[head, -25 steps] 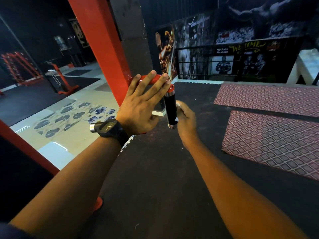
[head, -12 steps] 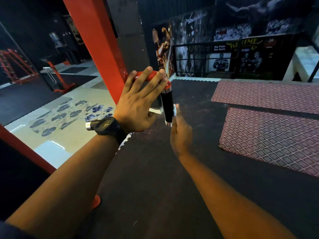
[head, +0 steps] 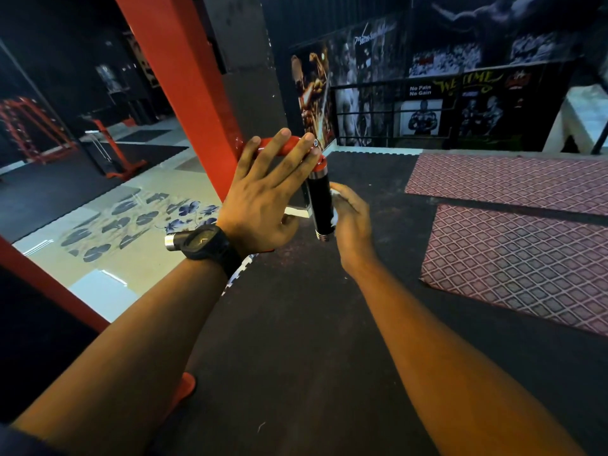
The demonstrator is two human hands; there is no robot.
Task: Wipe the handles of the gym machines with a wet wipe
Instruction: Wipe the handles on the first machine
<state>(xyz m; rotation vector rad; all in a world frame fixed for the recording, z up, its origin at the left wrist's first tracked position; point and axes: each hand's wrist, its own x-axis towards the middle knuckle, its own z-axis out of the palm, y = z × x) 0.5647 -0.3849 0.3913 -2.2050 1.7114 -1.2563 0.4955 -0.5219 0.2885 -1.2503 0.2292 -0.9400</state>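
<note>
Gym machine handle with two hands at work, head view.
Black handle [head: 320,199] hangs upright from a red bar [head: 286,144], 12 o'clock of centre. Left hand [head: 263,199] lies on the bar with straight fingers, at the handle's 9 o'clock, a watch [head: 204,241] on its wrist. Right hand [head: 352,222], at the handle's 3 o'clock, holds a white wet wipe [head: 335,219] against it. Patterned mats [head: 513,251] at 3 o'clock, red post [head: 184,83] at 11 o'clock.

The handle [head: 320,205] is hemmed in by the left hand [head: 266,199] and wrapped from the right by the right hand [head: 350,222]; the red post [head: 184,93] is set near on the left. Open room is found beneath its lower end.
</note>
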